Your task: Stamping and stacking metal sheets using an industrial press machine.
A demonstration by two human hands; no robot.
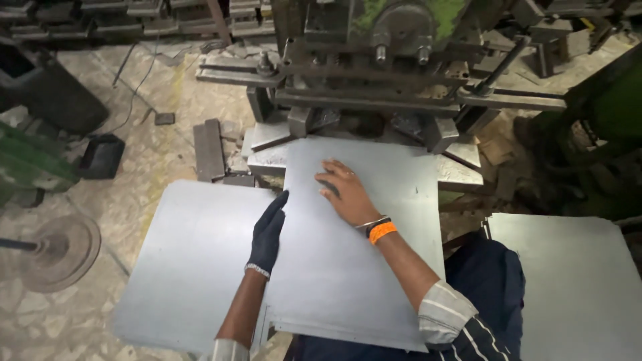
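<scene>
Left hand (267,230): dark-gloved, flat, fingers together, on edge of the flat grey metal sheet (354,261) (frame centre).
Right hand (344,192): bare, spread flat on sheet, below the grimy steel press machine (374,73).

The top sheet (361,267) is thin grey metal, smooth with a dull satin sheen, like the sheet (194,267) beneath and the stack (568,281) to the side. The left hand (269,230) wears a dark matt cloth glove; the right hand (344,194) is bare. The press (374,73) is rough, grimy steel with chipped green paint. The floor (154,154) is worn, stained stone.
</scene>
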